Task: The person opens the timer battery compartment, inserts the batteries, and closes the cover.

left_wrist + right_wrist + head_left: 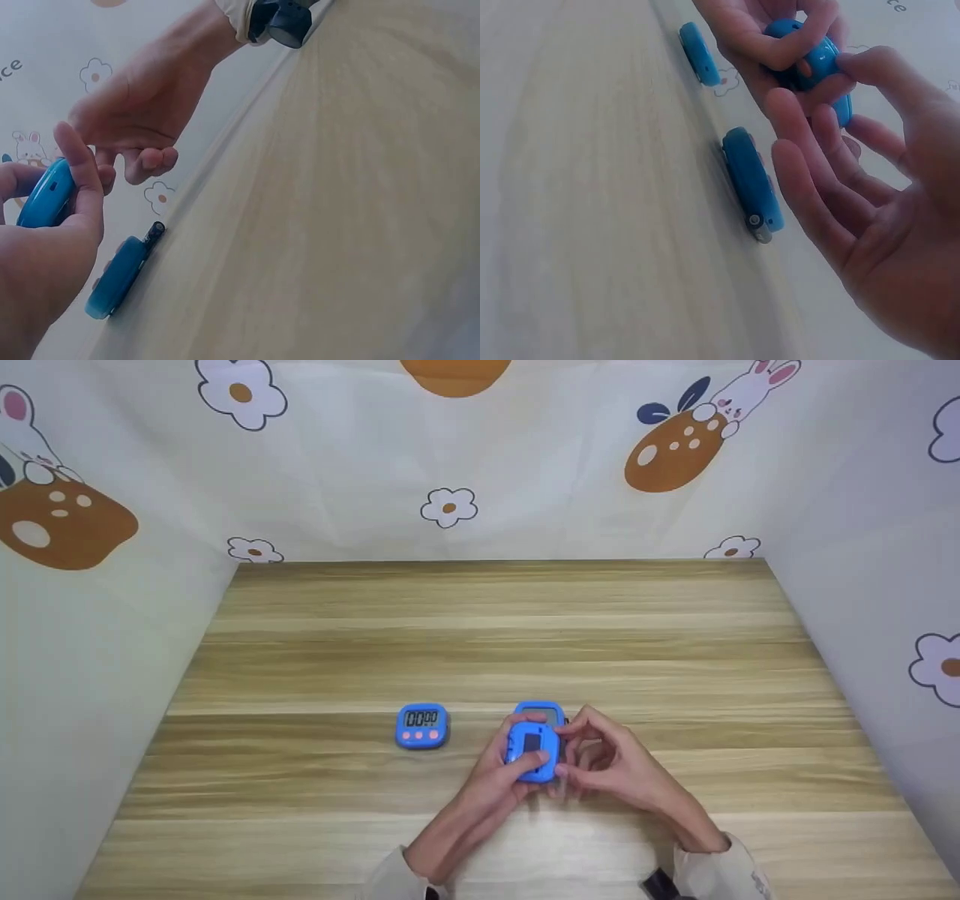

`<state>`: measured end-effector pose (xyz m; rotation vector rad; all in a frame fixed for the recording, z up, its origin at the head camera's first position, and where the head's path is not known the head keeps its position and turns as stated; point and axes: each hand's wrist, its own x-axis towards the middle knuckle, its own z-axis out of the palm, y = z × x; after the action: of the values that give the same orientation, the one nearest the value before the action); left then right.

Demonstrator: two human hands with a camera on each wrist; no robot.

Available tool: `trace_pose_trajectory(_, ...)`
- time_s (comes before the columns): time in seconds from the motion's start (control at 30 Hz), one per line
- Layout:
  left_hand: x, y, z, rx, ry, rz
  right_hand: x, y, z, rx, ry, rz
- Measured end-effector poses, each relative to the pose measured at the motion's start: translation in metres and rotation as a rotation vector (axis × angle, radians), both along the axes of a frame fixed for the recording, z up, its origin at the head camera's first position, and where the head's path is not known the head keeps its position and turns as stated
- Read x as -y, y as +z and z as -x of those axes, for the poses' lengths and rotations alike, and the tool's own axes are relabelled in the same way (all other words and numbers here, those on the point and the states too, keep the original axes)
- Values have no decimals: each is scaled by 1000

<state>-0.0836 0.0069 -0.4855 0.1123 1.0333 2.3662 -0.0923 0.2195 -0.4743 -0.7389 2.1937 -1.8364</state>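
Observation:
My left hand (499, 772) grips a blue digital timer (550, 750), thumb across its upturned back, where a dark rectangle shows. At the timer's right edge, the thumb and index finger of my right hand (626, 769) pinch its side; the other fingers are bent below. Just behind the held timer, a second blue timer (540, 708) lies on the table, partly covered by it and my left hand. A small cylindrical battery (757, 227) lies against that second timer's end. Further left sits a third blue timer (422, 726), face up, with "00:00" on its display and pink buttons.
The wood-grain table (480, 645) is bounded by a pale cloth backdrop (337, 472) with flowers and rabbits at the back and both sides. A black wrist device (660, 883) sits by the right sleeve (724, 874).

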Motion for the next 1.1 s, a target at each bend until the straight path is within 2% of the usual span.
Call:
trace_pose_trajectory(0.17,0,-1,-2,-19,2,-11,2,-2,0,-15,1,10)
trace_pose_trajectory(0.23,1,-1,-3,-6,13,-16,3,-3,0,-23,-4,1)
trace_pose_trajectory(0.37,3,0,-2,-7,36,11,5,5,-1,-67,-14,-44)
trace_pose_trajectory(0.47,6,1,1,-107,19,111,5,19,-4,-148,-24,-81)
trace_pose_trajectory(0.57,11,1,6,-268,1,274,3,32,-6,-227,-31,-107)
trace_pose_trajectory(0.63,14,1,10,-344,-3,361,1,34,-7,-261,-33,-140)
trace_pose_trajectory(0.7,16,1,12,-395,-8,403,0,31,-6,-277,-34,-181)
trace_pose_trajectory(0.9,19,0,15,-475,-9,412,-6,8,1,-289,-94,-308)
trace_pose_trajectory(1.1,18,1,14,-483,0,442,-8,2,3,-278,-115,-333)
